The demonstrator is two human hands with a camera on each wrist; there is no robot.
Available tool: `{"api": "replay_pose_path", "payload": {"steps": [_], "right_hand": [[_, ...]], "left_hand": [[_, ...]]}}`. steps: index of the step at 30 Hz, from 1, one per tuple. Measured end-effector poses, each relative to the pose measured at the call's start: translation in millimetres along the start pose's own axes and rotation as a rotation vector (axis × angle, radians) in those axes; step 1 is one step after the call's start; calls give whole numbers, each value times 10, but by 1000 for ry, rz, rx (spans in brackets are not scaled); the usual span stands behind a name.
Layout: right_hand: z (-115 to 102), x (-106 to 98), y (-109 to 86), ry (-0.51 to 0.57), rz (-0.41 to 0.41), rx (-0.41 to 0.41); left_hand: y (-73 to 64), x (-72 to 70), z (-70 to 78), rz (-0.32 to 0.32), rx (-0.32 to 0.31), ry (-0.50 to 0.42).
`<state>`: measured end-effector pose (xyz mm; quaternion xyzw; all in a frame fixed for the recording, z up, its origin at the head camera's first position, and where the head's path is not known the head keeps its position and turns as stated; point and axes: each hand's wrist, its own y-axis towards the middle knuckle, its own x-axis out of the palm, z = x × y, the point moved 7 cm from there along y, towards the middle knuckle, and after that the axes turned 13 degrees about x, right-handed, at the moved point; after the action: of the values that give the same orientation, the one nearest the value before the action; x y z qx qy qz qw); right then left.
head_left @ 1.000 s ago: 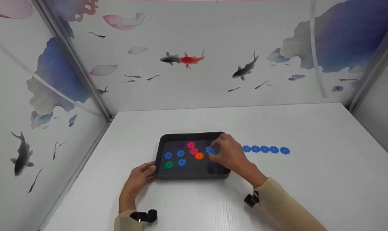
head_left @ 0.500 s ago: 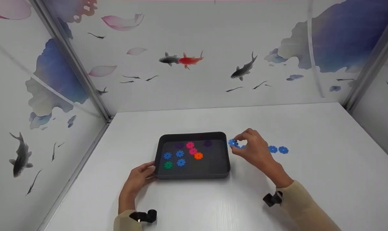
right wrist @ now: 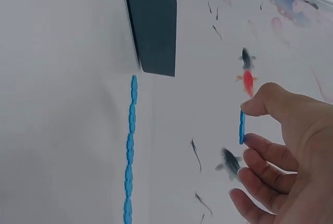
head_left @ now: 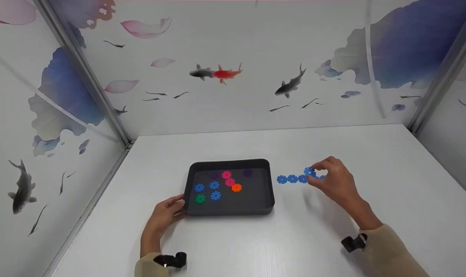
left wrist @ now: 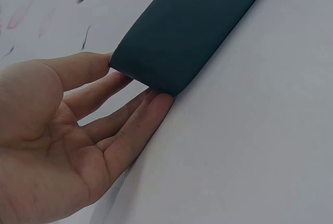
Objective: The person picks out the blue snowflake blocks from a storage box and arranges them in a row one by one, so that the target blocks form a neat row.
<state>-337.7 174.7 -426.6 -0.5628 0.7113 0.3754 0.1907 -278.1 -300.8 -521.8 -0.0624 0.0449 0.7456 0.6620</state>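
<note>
At its left end, the dark grey tray [head_left: 233, 209] is gripped by my left hand [head_left: 165, 211]. In the left wrist view the thumb lies at the rim and the fingertips [left wrist: 164, 99] at the lower corner. My right hand [head_left: 337, 181] pinches a blue flower-shaped disc [head_left: 309, 171] between thumb and fingers. The disc is held on edge, above a row of linked-looking blue discs [head_left: 292, 179] on the table; the hand hides the row's right end. In the right wrist view the pinched disc [right wrist: 242, 127] is well apart from the row [right wrist: 130, 148].
Inside the tray lie blue discs [head_left: 214, 185], a green disc [head_left: 200, 199], pink discs [head_left: 226, 175], an orange disc [head_left: 236, 187] and dark purple discs [head_left: 248, 173]. The white table [head_left: 225, 246] meets printed wall panels at the back and left.
My right hand has lifted the blue disc out of the tray and carried it rightward, over the row of blue discs. The left hand has stayed at the tray.
</note>
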Motion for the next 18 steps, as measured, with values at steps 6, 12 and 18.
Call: {"api": "replay_pose_path", "payload": {"steps": [6,12,18], "right_hand": [[254,-150,83,-41,11,80],[498,-297,154,-98,38,121],[688,-404,190,-169,88,120]], "left_hand": [[-10,-4,-1,-12,-2,8],[8,-4,11,-13,1,9],[4,3,15,-13,0,22]]}}
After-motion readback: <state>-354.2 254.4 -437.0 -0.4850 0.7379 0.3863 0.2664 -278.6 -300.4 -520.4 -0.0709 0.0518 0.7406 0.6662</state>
